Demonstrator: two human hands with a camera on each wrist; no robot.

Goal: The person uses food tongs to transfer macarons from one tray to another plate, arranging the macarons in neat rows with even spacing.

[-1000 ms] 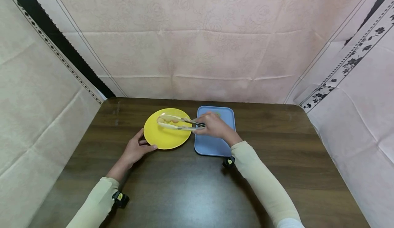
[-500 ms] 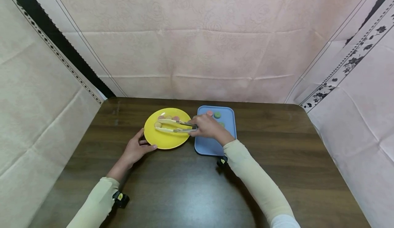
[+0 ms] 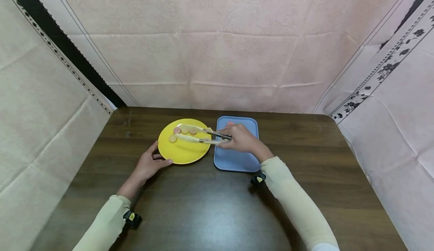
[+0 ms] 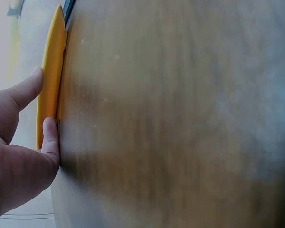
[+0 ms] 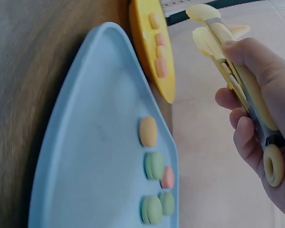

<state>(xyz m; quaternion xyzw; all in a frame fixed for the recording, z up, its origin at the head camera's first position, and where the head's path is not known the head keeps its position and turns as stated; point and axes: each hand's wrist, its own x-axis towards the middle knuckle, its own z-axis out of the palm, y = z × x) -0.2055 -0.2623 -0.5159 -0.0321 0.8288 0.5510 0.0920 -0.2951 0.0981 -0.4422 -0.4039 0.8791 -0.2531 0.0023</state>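
Note:
In the head view my left hand (image 3: pixel 150 164) holds the near-left rim of a yellow plate (image 3: pixel 184 153), thumb and fingers at its edge. My right hand (image 3: pixel 242 140) grips a pair of tongs (image 3: pixel 217 141) with pale tips. The tips stand apart over the plate, with nothing clearly seen between them. A yellow macaron (image 3: pixel 173 139) and a pink macaron (image 3: pixel 177 130) lie on the plate, with others partly behind the tongs. Beneath my right hand lies a blue tray (image 3: pixel 234 162). In the right wrist view it bears green macarons (image 5: pixel 154 165), a yellow macaron (image 5: pixel 148 131) and a pink macaron (image 5: pixel 167 177).
The plate and tray sit side by side near the far edge of a dark wooden table (image 3: pixel 203 205). A pale patterned cloth (image 3: pixel 217 55) hangs behind the table, and others hang at both sides.
My right hand moves slightly left, then back right with the tongs. The yellow macaron between the tips half a second ago now lies on the plate outside them. My left hand stays still.

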